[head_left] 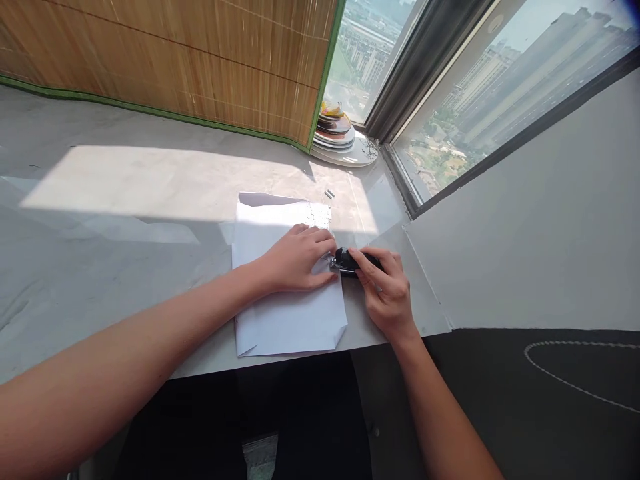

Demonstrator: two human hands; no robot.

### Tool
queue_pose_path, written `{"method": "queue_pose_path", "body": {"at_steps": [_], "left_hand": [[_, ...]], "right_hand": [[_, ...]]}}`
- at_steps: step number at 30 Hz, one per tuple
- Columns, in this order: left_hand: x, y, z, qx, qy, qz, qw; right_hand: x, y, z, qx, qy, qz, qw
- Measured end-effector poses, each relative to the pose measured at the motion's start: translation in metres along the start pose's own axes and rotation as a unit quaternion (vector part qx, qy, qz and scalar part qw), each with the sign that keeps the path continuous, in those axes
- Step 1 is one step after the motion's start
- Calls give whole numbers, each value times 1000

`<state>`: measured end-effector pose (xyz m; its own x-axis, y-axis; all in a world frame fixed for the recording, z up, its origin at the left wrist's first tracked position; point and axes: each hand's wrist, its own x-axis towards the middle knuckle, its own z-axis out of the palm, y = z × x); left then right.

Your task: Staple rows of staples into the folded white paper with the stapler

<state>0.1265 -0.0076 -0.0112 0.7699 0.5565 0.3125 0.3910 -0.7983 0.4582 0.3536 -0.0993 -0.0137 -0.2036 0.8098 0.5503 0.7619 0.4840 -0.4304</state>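
**Right edge of the paper (pixel 287 320): upper part stapled, lower part apparently not**

Progress: a dense patch of silvery marks, which I am reading as staples (pixel 319 215), is already covering the upper right corner of the paper. More metal is glinting by the stapler (pixel 346 259), partly hidden under my fingers. Below that point I am seeing no marks along the right edge, so I am judging the work as part done, with the lower stretch left. A count is not possible at this size.

Hands: my left hand (pixel 301 259) is lying flat, fingers a little apart, pressing the paper onto the table (pixel 100 280). My right hand (pixel 386 288) is clamped around the stapler, whose nose is meeting the paper's right edge; whether its jaws are pressed together, I cannot tell.

Paper: it is resting near the front edge of the table, lower right corner folding up, a shadowed layer showing at the top.

Surroundings: two short loose metal strips (pixel 329 194) are lying just beyond the upper right corner. A stack of plates (pixel 340 143) is standing farther back by the window (pixel 500 113), beside a bamboo blind (pixel 190 60). Sunlight is crossing the paper's top.

In the way: my left thumb and fingers are sitting close to the stapler's nose, covering part of the edge; pinching is the likeliest hazard.
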Motion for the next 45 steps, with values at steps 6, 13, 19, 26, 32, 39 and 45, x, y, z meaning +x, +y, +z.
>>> {"method": "queue_pose_path", "body": {"at_steps": [6,13,19,26,32,39,45], "left_hand": [[-1,1,0,6,2,-3,1000],[-1,1,-1,7,2,-8,1000],[-1,2,-1,6,-1,-8,1000],[-1,3,-1,4,1,-8,1000],[0,3,-2,5,-4,-10,1000],[0,3,-1,4,-3,-12,1000],[-1,3,-2,0,0,-12,1000]], "right_hand": [[-1,0,0,-7,-6,-1,1000],[0,0,1,-11,-8,0,1000],[-1,1,2,-19,-7,1,1000],[-2,-1,3,-33,-13,10,999],[-3,0,4,-52,-25,8,998],[-5,-2,8,-110,-38,-5,993],[-3,-2,8,-105,-34,4,994]]}}
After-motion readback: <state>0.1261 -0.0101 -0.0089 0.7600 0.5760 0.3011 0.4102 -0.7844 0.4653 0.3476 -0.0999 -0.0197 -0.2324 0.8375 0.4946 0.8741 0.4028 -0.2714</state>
